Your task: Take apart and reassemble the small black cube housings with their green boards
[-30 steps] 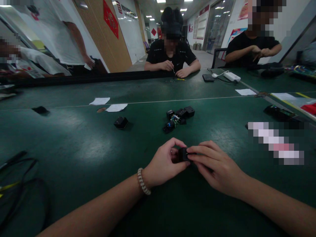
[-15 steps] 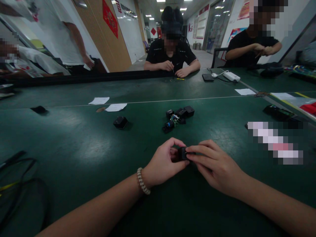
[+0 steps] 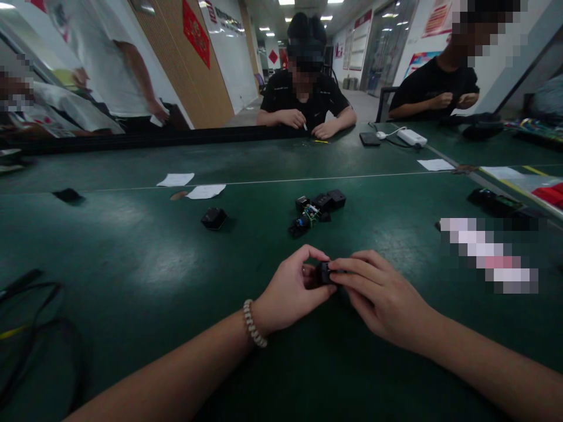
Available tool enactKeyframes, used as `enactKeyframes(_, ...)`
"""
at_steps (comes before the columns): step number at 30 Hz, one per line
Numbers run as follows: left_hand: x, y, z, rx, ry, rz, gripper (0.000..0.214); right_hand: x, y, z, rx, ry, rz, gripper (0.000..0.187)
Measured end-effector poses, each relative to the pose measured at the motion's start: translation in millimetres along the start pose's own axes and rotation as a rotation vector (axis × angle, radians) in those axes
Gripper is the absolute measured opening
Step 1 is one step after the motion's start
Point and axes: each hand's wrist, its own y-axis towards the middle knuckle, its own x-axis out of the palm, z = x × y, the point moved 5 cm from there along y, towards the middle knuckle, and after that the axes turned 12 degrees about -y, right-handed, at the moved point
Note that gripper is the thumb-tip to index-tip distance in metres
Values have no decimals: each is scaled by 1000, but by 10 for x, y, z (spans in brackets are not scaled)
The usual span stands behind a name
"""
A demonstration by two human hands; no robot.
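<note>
A small black boxy part [image 3: 324, 272] sits between my two hands, low over the green table. My left hand [image 3: 290, 290], with a beaded bracelet at its wrist, is closed around the part, thumb below and index finger above. The fingertips of my right hand [image 3: 387, 293] press on its right side and cover much of it. Just beyond my hands lies a cluster of black plastic housings [image 3: 329, 200] with a small circuit board [image 3: 311, 212] carrying wires and a blue component. Farther left, another black boxy piece [image 3: 214, 218] rests by itself.
Paper slips [image 3: 206, 191] lie near the table seam. Black cables [image 3: 39, 328] are at the left edge. A white power strip or adapter [image 3: 411, 138] and a dark flat box [image 3: 370, 139] are at the far side, where a person [image 3: 308, 99] sits working. A blurred-out item [image 3: 484, 252] lies right.
My hands keep nearly the same pose on the black part, which looks slightly turned. Across the table, the person at the right has lowered and parted their hands.
</note>
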Motion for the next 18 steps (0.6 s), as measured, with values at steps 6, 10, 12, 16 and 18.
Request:
enactKeyframes(6,19,-20,18,6,7,-8,43,10,-22,-4,-18,14,23,29)
enactKeyframes(10,26,-19,28,-1,-1,-13,44,-6,-44,6,6,45,60,28)
enactKeyframes(12,24,-18,33,-3,-7,-14,44,-16,-59,22,29,71,90,30)
enactKeyframes(16,18,-18,47,9,-16,-18,46,-3,-85,90,136,108,90,35)
enactKeyframes(18,17,-20,54,13,-12,-19,46,19,-92,118,174,124,63,36)
